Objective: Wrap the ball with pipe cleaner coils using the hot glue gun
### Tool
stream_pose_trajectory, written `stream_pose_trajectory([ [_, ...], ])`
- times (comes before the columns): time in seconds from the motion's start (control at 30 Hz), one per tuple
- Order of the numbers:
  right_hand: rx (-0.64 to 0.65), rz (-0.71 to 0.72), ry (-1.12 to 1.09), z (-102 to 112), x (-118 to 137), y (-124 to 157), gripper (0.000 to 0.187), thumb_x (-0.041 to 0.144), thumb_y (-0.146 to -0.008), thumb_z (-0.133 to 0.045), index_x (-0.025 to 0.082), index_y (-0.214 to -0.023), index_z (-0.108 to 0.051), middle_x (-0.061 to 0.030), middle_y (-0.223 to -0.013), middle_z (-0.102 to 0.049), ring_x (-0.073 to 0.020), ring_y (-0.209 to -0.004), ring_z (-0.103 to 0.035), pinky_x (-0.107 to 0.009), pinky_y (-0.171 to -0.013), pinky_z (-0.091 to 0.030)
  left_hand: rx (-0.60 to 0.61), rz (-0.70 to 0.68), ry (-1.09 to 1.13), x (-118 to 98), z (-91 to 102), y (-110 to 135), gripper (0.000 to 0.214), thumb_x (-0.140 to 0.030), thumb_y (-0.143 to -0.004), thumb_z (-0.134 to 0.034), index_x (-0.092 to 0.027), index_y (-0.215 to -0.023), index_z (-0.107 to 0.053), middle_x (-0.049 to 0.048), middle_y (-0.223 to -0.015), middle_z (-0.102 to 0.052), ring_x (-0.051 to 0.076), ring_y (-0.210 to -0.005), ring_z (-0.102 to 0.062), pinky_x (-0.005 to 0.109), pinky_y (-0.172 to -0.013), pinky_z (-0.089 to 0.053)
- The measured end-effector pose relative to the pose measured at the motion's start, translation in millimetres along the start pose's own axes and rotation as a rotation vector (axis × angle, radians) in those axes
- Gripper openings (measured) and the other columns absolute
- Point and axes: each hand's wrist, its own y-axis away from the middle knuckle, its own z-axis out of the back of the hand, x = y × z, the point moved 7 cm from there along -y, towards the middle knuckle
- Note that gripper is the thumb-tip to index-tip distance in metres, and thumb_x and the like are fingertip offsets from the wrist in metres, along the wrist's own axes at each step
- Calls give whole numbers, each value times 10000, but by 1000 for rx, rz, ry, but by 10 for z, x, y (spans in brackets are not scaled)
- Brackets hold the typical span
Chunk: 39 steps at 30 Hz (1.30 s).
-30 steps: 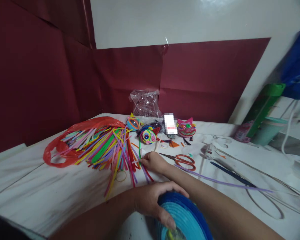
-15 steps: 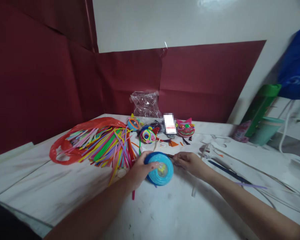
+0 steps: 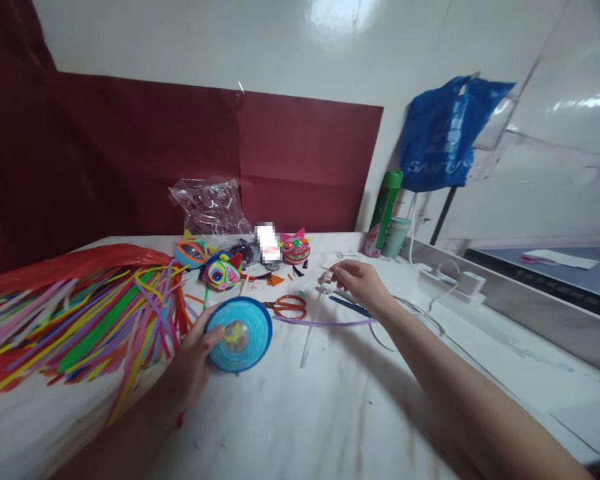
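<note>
My left hand [image 3: 200,343] grips a round blue craft piece [image 3: 253,333] by its left edge, thumb over its face. The piece has coiled light-blue strips, a darker blue rim and a clear centre with yellow in it. My right hand [image 3: 357,280] is farther back, its fingers bent together by a small whitish device [image 3: 326,279]. Whether the fingers hold part of it is hard to see. A translucent stick [image 3: 306,350] extends from near that device toward me. Orange-handled scissors [image 3: 290,307] lie between my hands, their blades partly behind the blue piece.
Colourful pipe-cleaner strips [image 3: 100,320] spill from a red plastic bag [image 3: 105,257] at left. Finished fish-like crafts [image 3: 223,272] and a pink-eared craft [image 3: 296,247] stand at the back, by a phone [image 3: 269,245]. A dark blue strip [image 3: 349,305], cables and a power strip [image 3: 445,280] are at right.
The view has swung right. My right hand has left the blue piece and moved to the whitish device. The scissors now lie uncovered on the table. My left hand keeps the blue piece, now tilted differently.
</note>
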Motion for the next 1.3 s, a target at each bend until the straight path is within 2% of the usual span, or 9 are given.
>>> stream_pose_trajectory([
  [0.17, 308, 161, 232, -431, -22, 269, 27, 175, -650, -708, 189, -673, -713, -20, -670, -713, -166, -621, -636, -237, -564, -448, 476, 132, -99, 150, -263, 170, 719, -470, -557, -817, -237, -1194, -577, 94, -1065, -694, 320, -914, -660, 410, -747, -529],
  [0.23, 372, 207, 329, -562, -16, 362, 118, 76, -611, -710, 194, -604, -700, -14, -626, -695, -167, -595, -627, -236, -542, -424, 637, 119, -167, 191, -321, 219, 742, -506, -561, -818, -234, -1203, -563, 94, -1085, -681, 329, -974, -643, 423, -811, -502],
  [0.47, 270, 354, 449, -668, 396, 109, 163, 102, -862, -579, 151, -791, -716, -112, -831, -697, -232, -831, -630, -307, -710, -471, 760, 122, -213, 313, -348, 223, 796, -500, -600, -804, -231, -1270, -468, 105, -1141, -633, 328, -1022, -620, 430, -855, -468],
  [0.6, 172, 422, 400, -789, 720, -207, 81, 150, -847, -650, 152, -896, -713, -124, -953, -691, -255, -989, -581, -363, -884, -446, 699, 82, -257, 311, -283, 161, 793, -494, -619, -788, -239, -1288, -448, 100, -1158, -613, 323, -1024, -613, 421, -856, -471],
  [0.73, 56, 381, 294, -699, 722, -334, 189, 130, -837, -644, 151, -1016, -702, -127, -1031, -701, -236, -998, -599, -356, -898, -459, 531, -16, -327, 262, -171, 50, 792, -505, -599, -781, -225, -1273, -473, 109, -1166, -605, 329, -1018, -604, 401, -851, -477],
  [0.83, -44, 273, 201, -408, 446, -282, 168, 150, -858, -583, 164, -965, -710, -111, -979, -724, -234, -966, -630, -354, -859, -487, 414, -15, -323, 239, -133, 18, 766, -486, -606, -762, -223, -1269, -483, 116, -1173, -608, 342, -1034, -596, 405, -847, -486],
  [1.07, -244, -143, 56, 303, -657, -5, 275, 266, -843, -464, 120, -881, -694, -146, -882, -756, -223, -791, -709, -317, -702, -535, 166, -143, -475, 169, -40, -58, 717, -416, -620, -736, -217, -1274, -521, 130, -1343, -528, 366, -1194, -509, 443, -979, -420],
  [1.2, -286, -260, -4, 376, -978, 173, 306, 317, -780, -458, 120, -797, -690, -141, -756, -750, -242, -691, -707, -317, -603, -520, 122, -149, -476, 198, -37, -80, 680, -407, -638, -720, -207, -1256, -521, 131, -1302, -558, 362, -1180, -519, 470, -977, -417],
  [1.3, -251, -246, -63, 248, -914, 182, 300, 356, -749, -475, 140, -749, -684, -128, -702, -738, -254, -655, -694, -324, -565, -502, 84, -169, -451, 153, -77, -3, 658, -398, -654, -689, -190, -1255, -521, 133, -1269, -580, 349, -1132, -551, 465, -957, -434],
])
